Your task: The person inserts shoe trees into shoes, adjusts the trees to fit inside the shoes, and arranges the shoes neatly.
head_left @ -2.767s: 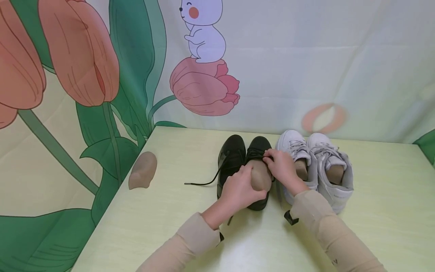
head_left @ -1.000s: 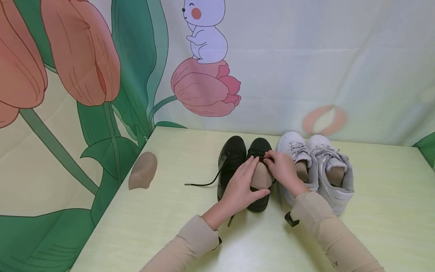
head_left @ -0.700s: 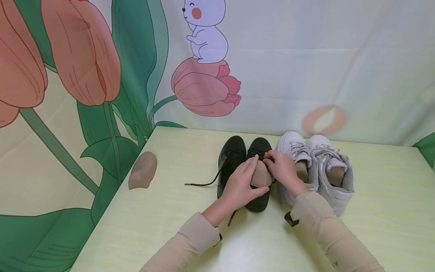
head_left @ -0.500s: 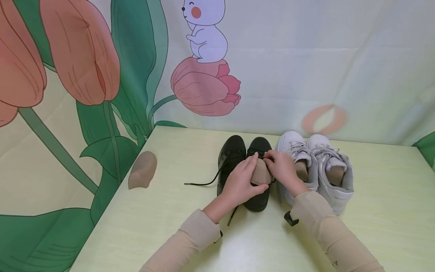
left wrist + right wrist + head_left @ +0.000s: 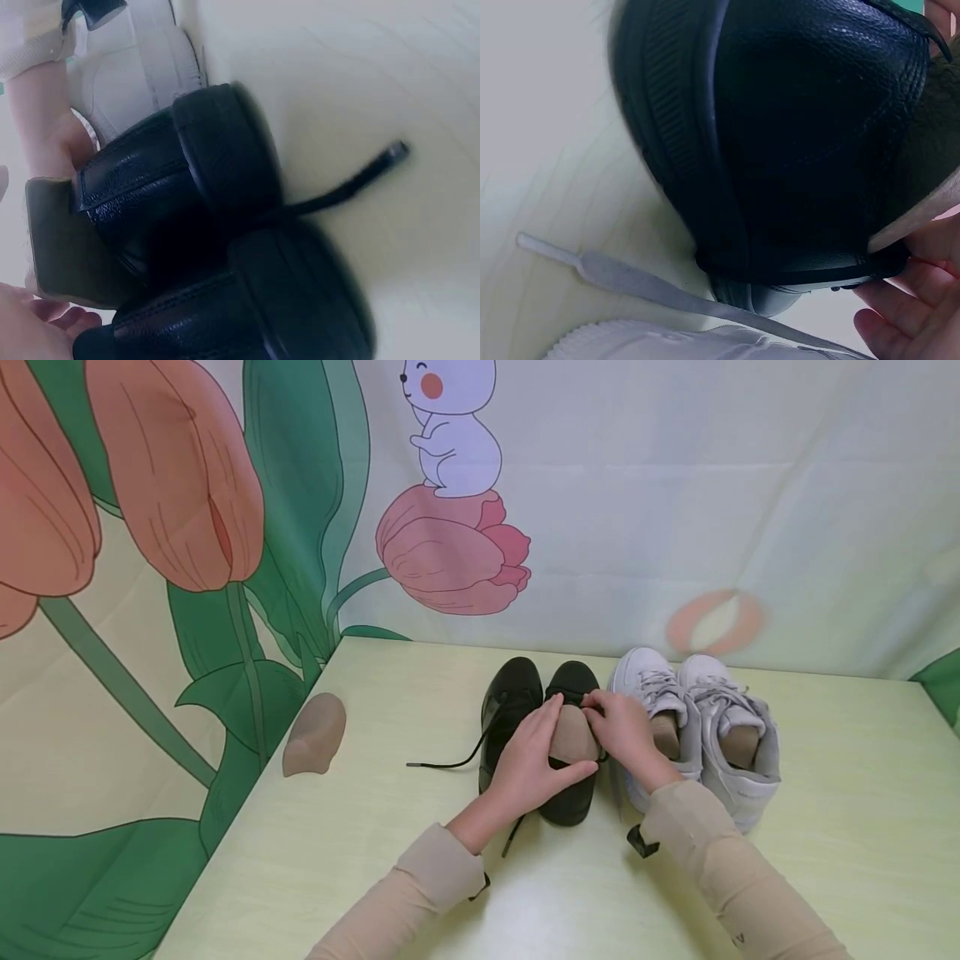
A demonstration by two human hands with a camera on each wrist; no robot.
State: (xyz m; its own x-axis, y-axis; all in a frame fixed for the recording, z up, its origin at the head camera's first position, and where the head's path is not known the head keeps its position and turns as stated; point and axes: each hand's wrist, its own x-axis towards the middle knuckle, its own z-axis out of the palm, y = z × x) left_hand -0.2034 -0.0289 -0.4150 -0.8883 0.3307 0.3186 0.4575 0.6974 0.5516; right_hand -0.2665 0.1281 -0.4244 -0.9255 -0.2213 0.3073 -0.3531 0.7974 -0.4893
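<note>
My left hand curls round the tan foot form that stands in the right black shoe, thumb across its near side, fingers on its far side. My right hand pinches the black lace at that shoe's tongue, just above the form. The shoe sits at centre frame, touching the left black shoe, whose loose lace trails left over bare table. The white sneakers press against my right hand. A spare foot form lies well apart at the table's left edge. The backdrop stands just behind the toes.
</note>
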